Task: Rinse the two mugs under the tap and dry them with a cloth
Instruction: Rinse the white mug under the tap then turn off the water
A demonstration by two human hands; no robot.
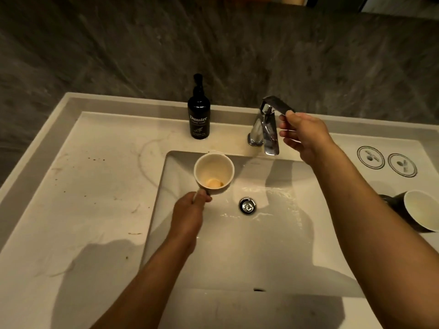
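Note:
My left hand (188, 211) grips the handle of a white mug (213, 173) and holds it over the left part of the sink basin (237, 245). The mug tilts toward me and has a brownish residue at its bottom. My right hand (306, 136) pinches the end of the raised lever of the chrome tap (269, 129). No water stream shows under the spout, though the basin floor is wet. A second mug (419, 210), dark outside and white inside, lies tilted on the counter at the right edge. I see no cloth.
A black hand-wash pump bottle (199, 115) stands behind the basin, left of the tap. Two round coasters (386, 161) lie on the right counter. The drain plug (247, 205) sits mid-basin. The pale stained countertop (95, 198) extends to the left; a dark stone wall rises behind.

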